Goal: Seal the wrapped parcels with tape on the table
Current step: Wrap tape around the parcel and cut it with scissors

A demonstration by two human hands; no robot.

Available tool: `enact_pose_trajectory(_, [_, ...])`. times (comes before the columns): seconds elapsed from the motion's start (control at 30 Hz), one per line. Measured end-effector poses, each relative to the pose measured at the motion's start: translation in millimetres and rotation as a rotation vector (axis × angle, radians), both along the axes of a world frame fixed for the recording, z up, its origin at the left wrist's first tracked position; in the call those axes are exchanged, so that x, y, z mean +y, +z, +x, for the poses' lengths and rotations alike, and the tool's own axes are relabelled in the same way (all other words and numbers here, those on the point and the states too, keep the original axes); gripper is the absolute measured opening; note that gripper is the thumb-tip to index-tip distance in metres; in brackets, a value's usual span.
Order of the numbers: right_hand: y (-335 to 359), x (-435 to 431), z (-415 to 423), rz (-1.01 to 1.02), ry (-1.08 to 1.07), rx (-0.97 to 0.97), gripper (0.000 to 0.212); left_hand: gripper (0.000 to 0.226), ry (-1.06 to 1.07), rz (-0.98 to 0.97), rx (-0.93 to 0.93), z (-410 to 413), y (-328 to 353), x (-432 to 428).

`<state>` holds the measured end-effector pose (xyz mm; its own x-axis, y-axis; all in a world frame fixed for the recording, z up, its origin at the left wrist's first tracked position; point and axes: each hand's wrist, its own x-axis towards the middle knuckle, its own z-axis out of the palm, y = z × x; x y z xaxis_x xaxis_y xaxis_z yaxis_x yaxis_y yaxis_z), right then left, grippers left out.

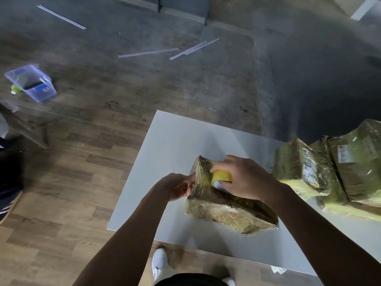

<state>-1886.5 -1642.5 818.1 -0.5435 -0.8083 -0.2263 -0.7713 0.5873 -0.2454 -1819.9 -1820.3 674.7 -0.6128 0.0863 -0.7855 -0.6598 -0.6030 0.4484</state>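
**Left hand (179, 187) pinched the parcel's edge, right hand (245, 178) gripped the tape roll (222, 176)**

Far to the left of both hands, a clear plastic tub (33, 83) sat on the wooden floor, well out of reach and apparently no part of this step. Pale strips (148, 53) lay on the floor well beyond the hands.

The left hand was curled at the left edge of the wrapped parcel (231, 215), with fingertips and thumb closed in a pinch against the glossy film. It could not be told whether they held the tape's loose end or only the wrap. Either way the grip seemed meant to anchor that side, so the tape would have something to pull against.

The parcel lay under and between the two hands on the white table (169, 145), its far end raised toward them. That probably brought the seam within easy reach.

The right hand was wrapped round the yellow tape roll, which it pressed onto the parcel's top near the left hand. Keeping the roll low and close likely kept the strip short, taut and free of wrinkles.

Beyond the right hand, further right, a stack of wrapped parcels (309, 168) waited on the table, near enough to be pulled over in turn. Sealing looked to be at an early stage.
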Motion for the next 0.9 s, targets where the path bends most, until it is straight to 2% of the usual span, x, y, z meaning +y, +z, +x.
enact_pose_trajectory(0.1, [-2.2,-0.1,-0.9,-0.008,0.008,0.001,0.036,0.033,-0.003,0.022,-0.049,2.6,-9.4,2.5])
enact_pose_trajectory(0.2, [-3.8,-1.0,-1.6,-0.013,0.004,0.0,0.036,0.016,0.049,-0.033,-0.119,6.8,-7.9,14.9])
enact_pose_trajectory(0.3, [-4.1,-0.1,-1.9,-0.014,0.004,-0.004,0.036,0.03,0.015,-0.356,-0.137,9.9,-1.3,31.4])
enact_pose_trajectory(0.37, [-3.2,0.9,-2.1,-0.019,0.008,-0.006,0.036,0.035,0.048,-0.543,-0.04,9.3,5.2,38.0])
enact_pose_trajectory(0.43, [-2.8,1.9,-1.6,-0.02,0.008,-0.011,0.035,0.03,0.163,-0.711,0.063,10.8,16.4,36.0])
enact_pose_trajectory(0.5, [-2.9,1.7,-1.6,-0.02,0.01,-0.004,0.036,0.023,0.257,-0.8,0.13,13.1,28.3,28.8])
enact_pose_trajectory(0.6, [-3.8,1.5,-2.4,-0.014,0.01,-0.003,0.037,0.028,0.084,-0.943,0.258,15.2,46.6,31.3])
enact_pose_trajectory(0.67, [-5.0,0.8,-3.0,-0.01,0.004,-0.002,0.037,0.033,-0.066,-1.079,0.253,15.7,53.6,42.1])
enact_pose_trajectory(0.73, [-6.6,-0.2,-3.6,-0.009,0.008,0.01,0.039,0.035,-0.122,-1.166,0.241,18.6,58.1,50.4])
enact_pose_trajectory(0.8, [-8.4,1.2,-4.7,-0.026,0.021,0.018,0.042,0.02,-0.264,-1.29,0.285,19.1,58.3,51.3])
enact_pose_trajectory(0.83, [-9.5,3.2,-5.7,-0.049,0.024,0.014,0.043,0.012,-0.245,-1.366,0.322,16.2,53.9,51.2])
enact_pose_trajectory(0.9, [-12.0,9.0,-7.5,-0.117,0.025,-0.018,0.047,0.032,-0.307,-1.358,0.243,12.7,65.4,53.9])
